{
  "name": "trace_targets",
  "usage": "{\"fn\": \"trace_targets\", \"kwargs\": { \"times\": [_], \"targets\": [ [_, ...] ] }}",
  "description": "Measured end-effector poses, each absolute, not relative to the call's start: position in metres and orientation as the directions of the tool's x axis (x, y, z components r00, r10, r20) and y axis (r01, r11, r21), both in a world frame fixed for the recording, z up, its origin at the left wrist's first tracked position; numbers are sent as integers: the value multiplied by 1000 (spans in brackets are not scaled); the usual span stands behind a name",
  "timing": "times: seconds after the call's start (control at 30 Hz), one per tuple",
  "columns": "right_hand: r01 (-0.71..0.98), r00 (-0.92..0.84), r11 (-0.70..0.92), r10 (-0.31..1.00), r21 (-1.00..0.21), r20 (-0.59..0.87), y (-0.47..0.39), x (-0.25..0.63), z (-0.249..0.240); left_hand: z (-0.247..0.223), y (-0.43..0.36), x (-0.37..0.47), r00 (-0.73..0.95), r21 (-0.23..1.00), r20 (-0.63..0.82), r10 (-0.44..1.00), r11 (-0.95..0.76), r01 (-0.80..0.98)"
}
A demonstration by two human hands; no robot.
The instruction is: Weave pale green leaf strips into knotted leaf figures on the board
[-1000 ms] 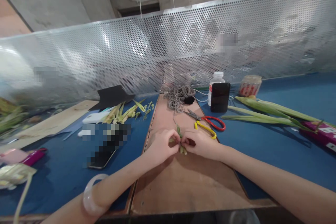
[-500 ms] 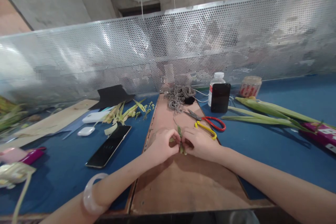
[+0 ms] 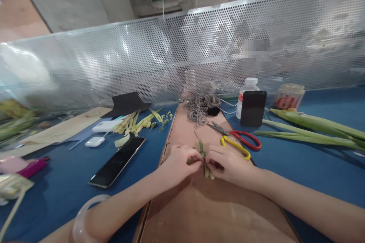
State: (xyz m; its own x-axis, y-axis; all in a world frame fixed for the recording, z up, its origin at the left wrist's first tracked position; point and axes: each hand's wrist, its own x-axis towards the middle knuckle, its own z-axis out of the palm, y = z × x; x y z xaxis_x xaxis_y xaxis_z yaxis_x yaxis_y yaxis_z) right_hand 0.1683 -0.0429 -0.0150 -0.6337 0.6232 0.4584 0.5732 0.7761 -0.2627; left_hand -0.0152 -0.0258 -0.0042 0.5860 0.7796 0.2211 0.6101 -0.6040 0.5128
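In the head view, a small bundle of green plant strips (image 3: 208, 172), perhaps corn husk, is pinched between my two hands above the wooden board. My left hand (image 3: 182, 164) is closed on it from the left, thumb and forefinger together. From the right, my right hand (image 3: 229, 164) pinches the bundle, its fingers curled. A grey string (image 3: 196, 133) runs from a tangled pile of grey cord (image 3: 201, 105) toward the bundle's upper end. The fingertips hide the bundle's middle. Scissors (image 3: 241, 138) with one red and one yellow handle lie just beyond my right hand.
A dark phone (image 3: 118, 163) lies left of the wooden board (image 3: 216, 212); another phone (image 3: 253, 108) leans against a bottle (image 3: 251, 82). Long green leaves (image 3: 316, 127) and a jar (image 3: 289, 97) are at the right. Husk scraps (image 3: 134, 124) lie at the left, before a perforated metal screen (image 3: 159, 53).
The camera view has shifted, so most things on the table appear farther right. Both hands stay pinched on the bundle, with little other visible change.
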Motion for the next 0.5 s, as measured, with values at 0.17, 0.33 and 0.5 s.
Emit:
{"fn": "trace_targets", "kwargs": {
  "times": [0.17,0.33,0.5],
  "targets": [
    [546,-652,801,591,-246,475,-38,171,-19,-8,-22,-17,605,526,213,767,-612,590],
    [499,-684,836,543,-229,487,-37,171,-18,-9,-21,-17,608,541,215,764,-611,577],
    [496,-690,834,548,-242,473,-36,172,-17,-9,-20,-18,606,563,225,763,-610,558]
  ]
}}
